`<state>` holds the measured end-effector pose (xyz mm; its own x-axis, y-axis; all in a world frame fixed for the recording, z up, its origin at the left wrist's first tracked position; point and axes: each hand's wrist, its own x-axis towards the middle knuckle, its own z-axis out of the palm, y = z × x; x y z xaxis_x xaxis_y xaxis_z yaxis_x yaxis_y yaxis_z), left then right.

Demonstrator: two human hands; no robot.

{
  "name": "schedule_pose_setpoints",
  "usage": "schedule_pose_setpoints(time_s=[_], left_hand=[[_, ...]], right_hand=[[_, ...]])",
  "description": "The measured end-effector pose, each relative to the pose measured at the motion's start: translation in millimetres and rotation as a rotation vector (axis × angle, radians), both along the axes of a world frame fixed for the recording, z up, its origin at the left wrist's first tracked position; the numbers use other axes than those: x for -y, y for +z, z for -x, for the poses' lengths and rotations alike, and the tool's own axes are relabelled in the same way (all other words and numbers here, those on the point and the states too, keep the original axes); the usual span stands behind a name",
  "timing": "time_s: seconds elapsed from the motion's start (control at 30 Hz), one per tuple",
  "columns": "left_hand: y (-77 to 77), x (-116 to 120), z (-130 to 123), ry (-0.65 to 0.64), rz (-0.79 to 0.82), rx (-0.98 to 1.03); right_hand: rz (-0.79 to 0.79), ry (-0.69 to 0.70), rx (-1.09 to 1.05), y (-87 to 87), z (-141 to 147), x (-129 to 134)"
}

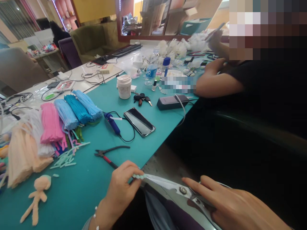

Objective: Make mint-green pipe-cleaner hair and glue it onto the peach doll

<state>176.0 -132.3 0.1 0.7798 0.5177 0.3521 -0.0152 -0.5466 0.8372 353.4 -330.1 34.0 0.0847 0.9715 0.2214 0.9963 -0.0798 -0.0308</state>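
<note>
Between the thumb and fingers of my left hand (124, 182) is a short mint-green pipe cleaner piece (139, 176) with a bumpy, scalloped outline. My right hand (230, 204) grips a pair of metal scissors (183, 190), whose blade tips reach the right end of the green piece. The blades look nearly together. Just beyond my left hand lie wire cutters (105, 156) with red and dark handles. A peach fuzzy doll (37, 196) with a bit of mint green on its head lies at the lower left, and cut mint-green pipe cleaners (64, 159) are scattered above it.
Bundles of peach (21, 153), pink (51, 123) and blue pipe cleaners (82, 107) line the table's left. A phone (139, 122), a blue corded hot glue gun (112, 124), keys (142, 99), a lidded cup (124, 87) and a bottle (151, 72) stand farther back. Another person's arm (218, 83) rests at right.
</note>
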Motion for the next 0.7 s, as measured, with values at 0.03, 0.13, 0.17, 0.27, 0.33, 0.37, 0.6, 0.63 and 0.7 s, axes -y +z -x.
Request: schedule_pose_setpoints(time_s=[0.03,0.13,0.17,0.27,0.33,0.37,0.6,0.63,0.7], left_hand=[[0.1,0.0,-0.2,-0.003,0.004,0.003],[0.3,-0.5,-0.7,-0.016,-0.003,0.012],[0.3,-0.8,-0.8,-0.017,-0.009,0.013],[0.5,-1.5,-1.0,-0.021,-0.019,0.017],[0.7,-1.6,-1.0,-0.026,-0.022,0.022],[0.8,-1.6,-1.0,-0.029,-0.024,0.023],[1.0,-1.5,-1.8,-0.034,-0.017,0.017],[0.7,-1.5,-2.0,-0.035,-0.015,0.018],[-0.3,-1.3,-2.0,-0.039,-0.013,0.019]], right_hand=[[-0.018,0.003,0.008,0.5,0.1,-0.5],[-0.060,0.009,0.038,1.4,0.6,-1.4],[-0.071,0.012,0.051,1.4,0.8,-1.4],[-0.050,0.023,0.080,1.6,0.8,-1.1],[-0.046,0.030,0.082,1.8,0.5,-1.3],[-0.048,0.032,0.079,2.0,0.2,-1.5],[-0.036,0.037,0.057,4.3,0.6,-2.6],[-0.053,0.037,0.056,4.6,0.8,-2.5],[-0.072,0.036,0.055,5.0,1.1,-2.3]])
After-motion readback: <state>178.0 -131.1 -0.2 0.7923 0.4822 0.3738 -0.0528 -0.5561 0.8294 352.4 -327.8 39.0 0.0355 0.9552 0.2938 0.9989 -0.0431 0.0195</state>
